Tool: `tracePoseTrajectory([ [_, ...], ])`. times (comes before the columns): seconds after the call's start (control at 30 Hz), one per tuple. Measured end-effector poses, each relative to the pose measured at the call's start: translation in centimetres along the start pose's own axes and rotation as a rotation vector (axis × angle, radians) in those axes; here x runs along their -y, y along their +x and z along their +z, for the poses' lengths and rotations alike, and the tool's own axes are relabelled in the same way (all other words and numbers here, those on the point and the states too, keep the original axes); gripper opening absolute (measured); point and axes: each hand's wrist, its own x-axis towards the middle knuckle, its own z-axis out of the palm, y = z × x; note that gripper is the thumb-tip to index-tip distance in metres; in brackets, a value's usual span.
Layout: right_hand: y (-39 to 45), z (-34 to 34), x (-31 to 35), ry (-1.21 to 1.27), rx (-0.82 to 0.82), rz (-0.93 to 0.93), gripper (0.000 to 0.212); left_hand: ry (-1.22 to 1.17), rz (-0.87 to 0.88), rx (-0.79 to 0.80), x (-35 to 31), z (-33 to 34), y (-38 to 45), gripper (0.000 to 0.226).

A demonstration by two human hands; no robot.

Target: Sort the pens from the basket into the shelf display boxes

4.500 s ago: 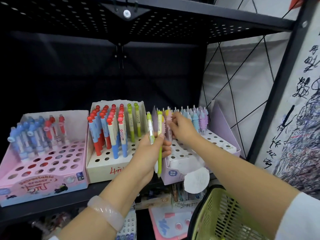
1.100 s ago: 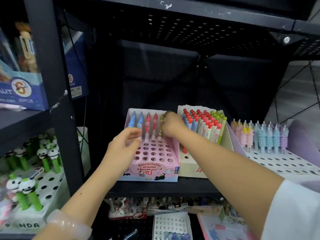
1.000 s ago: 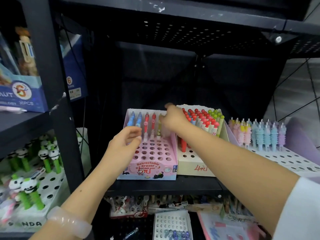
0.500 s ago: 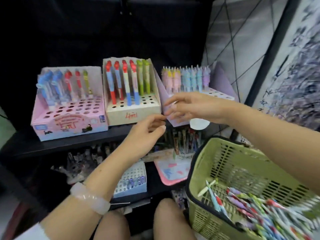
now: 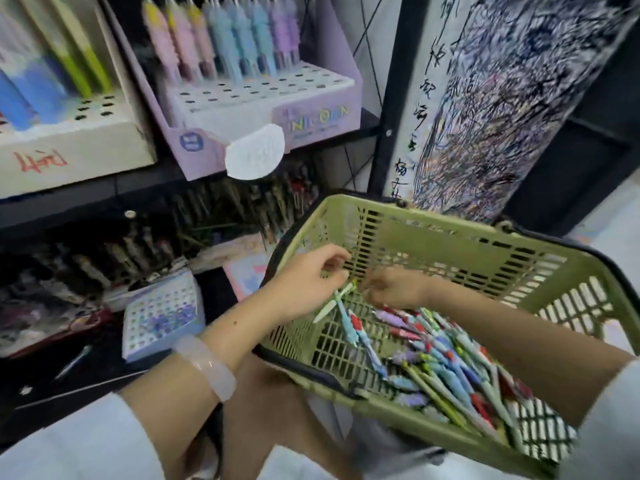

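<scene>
A black shelf [image 5: 104, 195] holds two boxes. The white box [image 5: 69, 150] sits on the left, with blue and green pens standing in its holes. The purple box [image 5: 311, 112] sits just beside it on the right, with pink, blue and purple pens in a row at the back.

Lower down is a green basket [image 5: 450, 244], resting near the person's knees. A heap of pens [image 5: 443, 358] in many colours lies in the bottom of it, mostly at the near right.

Both hands reach into the basket at its far left side. The left hand [image 5: 304, 285] has its fingers curled and pinches the top of a pale green pen [image 5: 334, 301], which slants down to the left above the heap. The right hand [image 5: 398, 289] is just beside it, with its fingers bent near the same pen. It is too blurry to tell if that hand holds anything. A pale bracelet [image 5: 206, 365] is on the left wrist.
</scene>
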Motion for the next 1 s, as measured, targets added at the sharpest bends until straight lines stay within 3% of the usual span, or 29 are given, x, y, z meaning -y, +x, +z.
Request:
tracePoseTrajectory([
  [0.13,1.2,4.1,-6.1,-0.406,0.061,0.133,0.041,0.043,-0.053,0.087,0.3,2.1,1.9,0.029],
  [0.23,1.9,6.3,-9.1,-0.490,-0.004,0.287,0.072,0.058,-0.077,0.119,0.4,2.8,2.8,0.030],
  [0.37,3.1,8.1,-9.5,-0.643,-0.035,0.313,0.096,0.052,-0.102,0.140,0.8,3.4,3.2,0.031],
  [0.57,4.2,8.5,-9.9,-0.681,-0.173,0.243,0.057,0.024,-0.118,0.139,1.2,3.6,3.4,0.028],
  [0.87,3.6,9.0,-9.9,-0.782,-0.093,0.086,0.047,0.011,-0.111,0.134,1.3,3.6,3.2,0.027],
  [0.93,3.4,8.0,-9.8,-0.656,-0.161,0.042,0.039,0.007,-0.111,0.133,1.3,3.5,3.2,0.026],
  [1.0,3.0,6.3,-9.0,-0.301,-0.265,0.033,0.027,-0.017,-0.127,0.129,1.2,3.4,3.2,0.026],
])
